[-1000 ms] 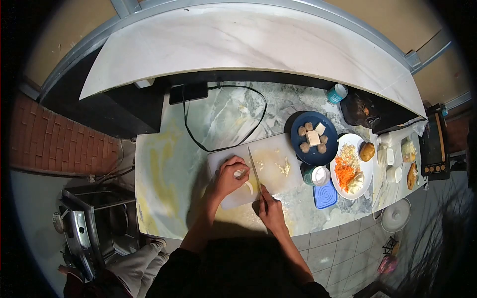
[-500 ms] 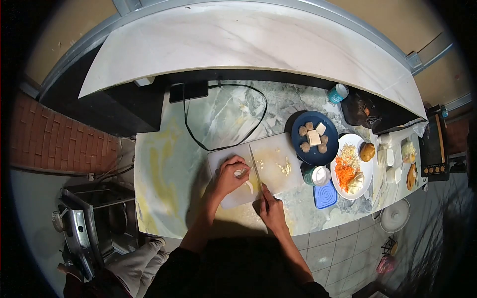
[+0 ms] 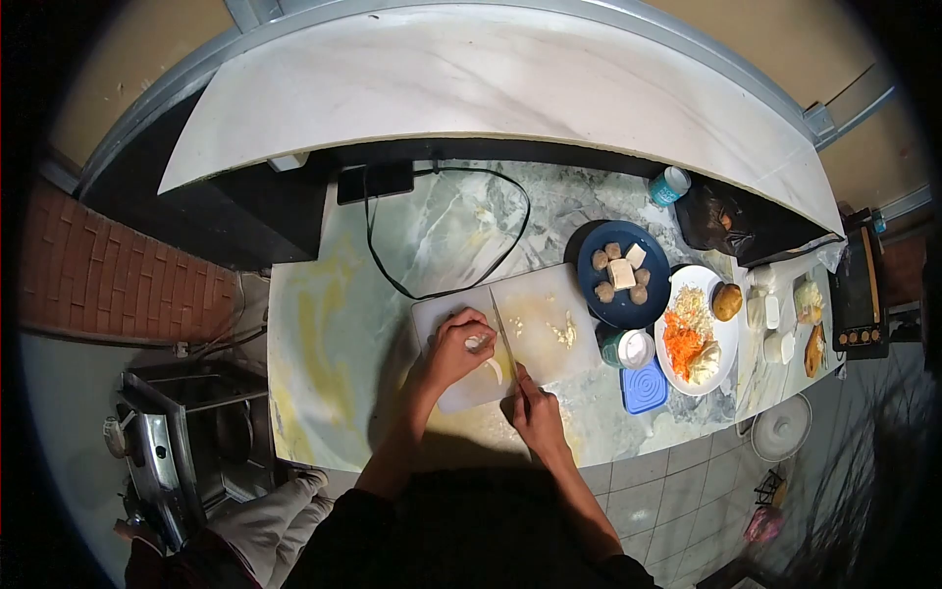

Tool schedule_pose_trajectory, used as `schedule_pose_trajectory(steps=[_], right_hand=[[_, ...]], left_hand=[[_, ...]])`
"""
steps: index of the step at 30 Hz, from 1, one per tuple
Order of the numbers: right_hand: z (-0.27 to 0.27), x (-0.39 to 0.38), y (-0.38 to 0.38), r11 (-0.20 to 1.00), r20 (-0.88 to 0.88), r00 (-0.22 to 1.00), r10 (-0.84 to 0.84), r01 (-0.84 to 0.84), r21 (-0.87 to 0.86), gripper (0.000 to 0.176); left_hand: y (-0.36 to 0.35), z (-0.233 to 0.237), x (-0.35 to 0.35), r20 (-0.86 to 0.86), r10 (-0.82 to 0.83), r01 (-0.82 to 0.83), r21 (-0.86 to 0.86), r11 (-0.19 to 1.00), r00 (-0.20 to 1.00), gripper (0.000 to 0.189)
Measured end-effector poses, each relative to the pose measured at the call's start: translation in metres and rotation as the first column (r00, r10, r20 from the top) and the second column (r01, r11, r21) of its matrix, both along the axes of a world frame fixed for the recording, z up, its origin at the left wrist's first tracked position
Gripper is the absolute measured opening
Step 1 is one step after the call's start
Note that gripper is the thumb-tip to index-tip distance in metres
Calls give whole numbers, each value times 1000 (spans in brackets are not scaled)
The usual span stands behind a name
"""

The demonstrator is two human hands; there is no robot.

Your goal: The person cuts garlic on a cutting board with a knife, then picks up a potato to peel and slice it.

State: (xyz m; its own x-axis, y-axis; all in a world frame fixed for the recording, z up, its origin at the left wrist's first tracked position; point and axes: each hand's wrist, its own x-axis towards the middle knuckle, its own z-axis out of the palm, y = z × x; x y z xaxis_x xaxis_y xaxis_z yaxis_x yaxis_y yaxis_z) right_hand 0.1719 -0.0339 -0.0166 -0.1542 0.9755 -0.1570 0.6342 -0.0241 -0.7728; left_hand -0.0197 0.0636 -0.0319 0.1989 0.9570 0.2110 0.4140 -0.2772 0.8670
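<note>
My left hand point(image 3: 457, 348) is closed with curled fingers around a pale, round onion-like piece point(image 3: 475, 343), mostly hidden by the fingers, on the left part of the white cutting board point(image 3: 466, 397). In my right hand point(image 3: 539, 416) is the handle of a kitchen knife point(image 3: 503, 330). Its blade points away from me across the board, just right of my left fingers. A thin white curved slice point(image 3: 495, 371) lies between the left hand and the blade. Small chopped pale bits point(image 3: 564, 332) are scattered on the board's right half.
Right of the board are a blue plate point(image 3: 628, 312) with meatballs and white blocks, an open jar point(image 3: 635, 348), a blue lid point(image 3: 645, 387) and a white plate point(image 3: 699, 385) with shredded carrot. A black cable point(image 3: 527, 211) loops behind. Another person's legs point(image 3: 270, 525) show at lower left.
The view has shifted very slightly. Both hands, the knife and the food on the board look the same.
</note>
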Motion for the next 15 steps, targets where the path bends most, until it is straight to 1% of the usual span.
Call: schedule_pose_trajectory(steps=[4, 6, 7, 11, 13, 15], right_hand=[[3, 1, 2, 1000, -26, 1000, 11, -11, 3, 65], [3, 5, 4, 999, -9, 999, 31, -31, 15, 65], [2, 6, 4, 998, 9, 999, 53, -53, 28, 65], [-1, 10, 4, 998, -6, 999, 46, -46, 40, 65], [4, 9, 5, 998, 54, 997, 61, -62, 16, 64], [6, 9, 4, 998, 64, 997, 45, -47, 30, 64]], left_hand=[[-1, 0, 0, 11, -1, 1, -4, 1000, 1000, 17], [-1, -1, 1, 17, 1, -1, -10, 1000, 1000, 17], [-1, -1, 0, 6, 1, -1, 4, 1000, 1000, 17], [0, 2, 0, -15, -13, 13, 16, 1000, 1000, 16], [0, 1, 1, -9, -6, 6, 19, 1000, 1000, 16], [-1, 0, 0, -5, 3, -3, 22, 1000, 1000, 16]])
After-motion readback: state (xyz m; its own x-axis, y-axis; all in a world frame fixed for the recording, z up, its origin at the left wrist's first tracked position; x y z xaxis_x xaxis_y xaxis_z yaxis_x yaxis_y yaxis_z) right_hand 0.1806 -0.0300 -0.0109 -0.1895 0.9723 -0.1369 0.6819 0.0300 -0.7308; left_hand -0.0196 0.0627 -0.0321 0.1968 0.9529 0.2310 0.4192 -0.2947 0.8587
